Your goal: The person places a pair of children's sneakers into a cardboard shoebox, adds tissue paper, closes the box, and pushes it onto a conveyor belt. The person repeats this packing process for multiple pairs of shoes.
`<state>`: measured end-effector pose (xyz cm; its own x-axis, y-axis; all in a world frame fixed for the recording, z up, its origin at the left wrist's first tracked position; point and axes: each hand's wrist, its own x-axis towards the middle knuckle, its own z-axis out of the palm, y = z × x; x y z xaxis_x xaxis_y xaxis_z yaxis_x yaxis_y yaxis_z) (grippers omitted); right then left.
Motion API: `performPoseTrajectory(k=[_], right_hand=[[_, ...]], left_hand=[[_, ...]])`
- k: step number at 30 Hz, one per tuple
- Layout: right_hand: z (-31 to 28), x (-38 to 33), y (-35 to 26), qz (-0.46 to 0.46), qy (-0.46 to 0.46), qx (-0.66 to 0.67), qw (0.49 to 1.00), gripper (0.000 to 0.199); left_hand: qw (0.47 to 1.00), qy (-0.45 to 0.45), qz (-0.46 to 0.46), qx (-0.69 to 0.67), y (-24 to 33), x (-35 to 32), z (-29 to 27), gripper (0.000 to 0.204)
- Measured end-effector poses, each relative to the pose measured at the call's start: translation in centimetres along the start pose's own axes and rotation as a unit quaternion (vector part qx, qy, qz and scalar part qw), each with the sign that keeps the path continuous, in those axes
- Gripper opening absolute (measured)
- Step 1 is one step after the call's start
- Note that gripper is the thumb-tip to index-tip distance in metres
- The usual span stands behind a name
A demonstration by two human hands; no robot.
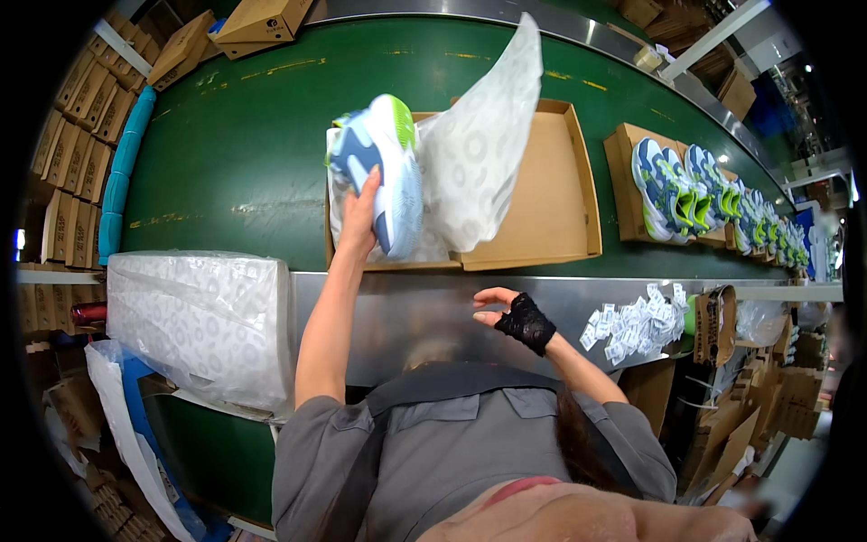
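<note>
My left hand (361, 215) grips a blue and white sneaker (395, 172) with lime green at its heel, its pale sole turned to the right. The shoe hangs over the left half of an opened cardboard shoebox (553, 208). Beside it, a sheet of patterned white tissue paper (476, 135) rises from the box and stands up in a point. My right hand (515, 318), in a black fingerless glove, hovers over the metal table edge (406, 312) in front of the box. Its fingers are apart and hold nothing.
A stack of patterned tissue paper (203, 321) lies at the left. Small white packets (637, 323) are heaped on the right of the metal edge. Beyond them, boxes with sneakers (664, 194) line the green conveyor belt (226, 172). Closed shoeboxes (262, 23) stand far left.
</note>
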<state>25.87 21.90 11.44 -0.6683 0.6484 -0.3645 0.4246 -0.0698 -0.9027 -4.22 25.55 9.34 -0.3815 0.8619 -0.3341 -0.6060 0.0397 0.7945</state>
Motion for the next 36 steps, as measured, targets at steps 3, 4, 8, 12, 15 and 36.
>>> performPoseTrajectory(k=[3, 4, 8, 12, 15, 36], right_hand=[[-0.4, 2.0, 3.6, 0.223, 0.089, 0.32, 0.916, 0.031], [-0.7, 3.1, 4.4, 0.192, 0.087, 0.424, 0.881, 0.027], [-1.7, 4.5, 3.7, 0.109, 0.297, 0.39, 0.865, 0.018], [-2.4, 5.3, 3.2, -0.123, 0.39, -0.055, 0.911, 0.03], [-1.3, 5.5, 0.2, -0.175, 0.303, -0.319, 0.881, 0.054], [1.7, 0.8, -7.3, -0.352, 0.124, -0.38, 0.847, 0.05]], left_hand=[[0.991, -0.004, -0.086, 0.101, -7.5, 4.7, -1.5, 0.052], [0.973, -0.005, -0.025, 0.23, -12.4, 6.6, -2.9, 0.056], [0.947, -0.233, -0.215, 0.052, -5.7, 0.0, 1.8, 0.039], [0.993, -0.067, -0.051, 0.082, -2.7, -1.0, 0.4, 0.032], [0.978, 0.117, 0.052, 0.164, -1.0, -1.5, -4.5, 0.043], [0.998, -0.036, 0.054, -0.025, 1.1, -10.5, -7.9, 0.046]])
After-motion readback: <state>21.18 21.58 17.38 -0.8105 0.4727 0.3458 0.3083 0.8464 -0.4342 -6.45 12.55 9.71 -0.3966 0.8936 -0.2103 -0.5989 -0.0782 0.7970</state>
